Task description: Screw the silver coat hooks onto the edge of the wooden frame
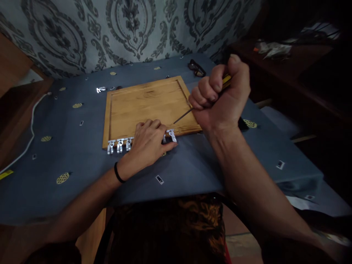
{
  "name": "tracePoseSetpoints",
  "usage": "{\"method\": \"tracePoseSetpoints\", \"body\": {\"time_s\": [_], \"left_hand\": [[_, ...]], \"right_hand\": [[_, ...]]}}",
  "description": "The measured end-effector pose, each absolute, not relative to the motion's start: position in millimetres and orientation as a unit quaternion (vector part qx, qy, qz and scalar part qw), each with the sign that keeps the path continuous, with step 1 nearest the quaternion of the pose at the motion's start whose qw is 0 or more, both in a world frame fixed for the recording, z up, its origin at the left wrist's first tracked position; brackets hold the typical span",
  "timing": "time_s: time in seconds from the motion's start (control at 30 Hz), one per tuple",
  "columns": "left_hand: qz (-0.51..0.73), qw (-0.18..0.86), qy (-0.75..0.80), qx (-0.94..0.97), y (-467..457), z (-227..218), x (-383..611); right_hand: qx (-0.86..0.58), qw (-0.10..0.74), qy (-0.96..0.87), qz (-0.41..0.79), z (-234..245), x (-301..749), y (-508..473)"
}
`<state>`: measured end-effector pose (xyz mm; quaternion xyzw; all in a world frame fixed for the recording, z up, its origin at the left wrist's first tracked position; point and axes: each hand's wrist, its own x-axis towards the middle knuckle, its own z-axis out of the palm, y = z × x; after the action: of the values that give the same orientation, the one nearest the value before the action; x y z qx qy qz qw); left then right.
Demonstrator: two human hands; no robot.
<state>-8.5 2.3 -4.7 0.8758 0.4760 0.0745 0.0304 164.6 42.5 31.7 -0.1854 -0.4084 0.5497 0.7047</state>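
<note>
A framed wooden board (145, 104) lies flat on the cloth-covered table. Along its near edge sits a row of metal hooks (120, 145), some of them hidden by my left hand (150, 141). That hand is closed over the near edge, its curled fingers on top of the board and its thumb against the rightmost hook (172, 135). My right hand (220, 91) is wrapped round the yellow handle of a screwdriver (183, 116), raised over the board's right side. Its thin shaft slants down to the left, with the tip near the rightmost hook, apparently apart from it.
A loose metal piece (101, 89) lies beyond the board's far left corner. Dark glasses (196, 68) rest at the back right. A white cable (32, 121) runs down the left side. A patterned curtain (132, 25) hangs behind the table.
</note>
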Motion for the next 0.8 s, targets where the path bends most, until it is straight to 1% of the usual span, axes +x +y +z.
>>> {"method": "tracePoseSetpoints", "body": {"time_s": [0.2,0.37,0.5,0.6,0.8], "left_hand": [[0.08,0.029,0.473,0.877,1.6,-3.5,-8.4],[0.15,0.029,0.466,0.872,7.5,5.8,-28.4],[0.232,0.057,0.503,0.831,27.5,13.5,-77.2],[0.238,0.057,0.584,0.774,46.1,10.8,-127.1],[0.227,-0.034,0.698,0.678,87.6,-9.2,-234.6]], "right_hand": [[-0.224,0.698,-0.381,0.564,38.0,163.7,38.7],[-0.264,0.694,-0.358,0.567,41.6,162.4,37.5],[-0.269,0.683,-0.384,0.559,33.5,166.6,42.5],[-0.254,0.694,-0.423,0.523,28.5,166.5,46.4],[-0.31,0.709,-0.434,0.462,22.2,149.6,51.9]]}}
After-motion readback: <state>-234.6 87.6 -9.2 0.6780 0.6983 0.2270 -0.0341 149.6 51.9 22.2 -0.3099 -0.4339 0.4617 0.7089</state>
